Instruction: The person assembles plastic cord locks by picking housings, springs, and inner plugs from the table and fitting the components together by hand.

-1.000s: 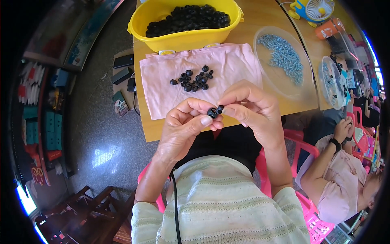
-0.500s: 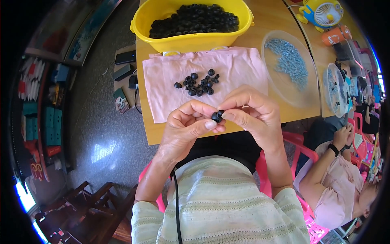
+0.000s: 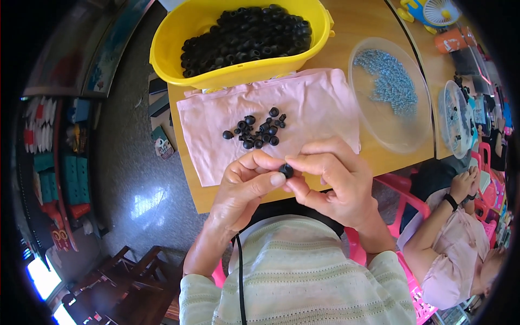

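Observation:
My left hand [image 3: 244,187] pinches a small round black part [image 3: 286,170], rubber-looking and with a hollow end, between thumb and forefinger. On its other side, my right hand [image 3: 336,179] is closed around the same part, forefinger at its top edge and thumb lower down. The fingers partly cover it, so I cannot tell whether a second piece sits inside. Just beyond my hands, a loose cluster of black parts [image 3: 264,128], some larger and rounded, some tiny, lies on a folded pink cloth [image 3: 319,103].
A yellow tub [image 3: 238,75] full of black parts stands behind the cloth. To the right are a clear round tray [image 3: 395,138] of small bluish pieces, another round tray [image 3: 454,119], an orange can [image 3: 454,40] and a toy-like fan [image 3: 440,12]. A person [image 3: 449,233] sits at right.
The small black piece my right fingers held against the larger one no longer shows separately. My right forefinger and thumb have spread around the part. The whole view has shifted slightly.

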### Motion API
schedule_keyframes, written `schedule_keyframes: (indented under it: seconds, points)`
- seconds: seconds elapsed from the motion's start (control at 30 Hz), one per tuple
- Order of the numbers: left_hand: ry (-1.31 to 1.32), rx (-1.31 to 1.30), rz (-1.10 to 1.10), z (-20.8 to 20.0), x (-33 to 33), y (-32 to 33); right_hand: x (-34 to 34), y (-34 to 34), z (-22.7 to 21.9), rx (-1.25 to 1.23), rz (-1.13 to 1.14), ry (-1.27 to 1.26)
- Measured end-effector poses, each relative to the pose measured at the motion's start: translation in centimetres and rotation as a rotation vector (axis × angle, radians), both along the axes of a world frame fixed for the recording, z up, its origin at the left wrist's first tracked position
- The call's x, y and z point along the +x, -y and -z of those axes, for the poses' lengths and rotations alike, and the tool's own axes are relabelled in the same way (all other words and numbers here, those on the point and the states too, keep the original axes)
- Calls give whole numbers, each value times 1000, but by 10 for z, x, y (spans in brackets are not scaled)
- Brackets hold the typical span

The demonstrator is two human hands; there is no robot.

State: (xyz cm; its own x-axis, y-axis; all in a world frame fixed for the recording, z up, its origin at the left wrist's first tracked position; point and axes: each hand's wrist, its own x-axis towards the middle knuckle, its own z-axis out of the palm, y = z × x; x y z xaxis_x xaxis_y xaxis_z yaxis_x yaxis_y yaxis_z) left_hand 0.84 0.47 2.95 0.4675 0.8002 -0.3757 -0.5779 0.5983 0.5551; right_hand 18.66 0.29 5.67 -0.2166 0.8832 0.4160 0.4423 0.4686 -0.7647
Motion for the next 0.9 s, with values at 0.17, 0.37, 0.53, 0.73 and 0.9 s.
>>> schedule_keyframes:
  seconds: [0.17,0.37,0.53,0.73,0.9]
  points:
    - [-57,-10,-2,-6,0,1,3,-4,4,56,-38,-30]
    - [-31,-62,-2,-8,6,1,10,-4,3,82,-62,-68]
    - [-113,-69,95,-9,7,2,16,1,12,144,-150,-120]
    - [-181,24,149,-19,10,-10,19,5,9,99,-128,-73]
    - [-671,417,269,-63,7,-56,18,0,10,-57,-22,-249]
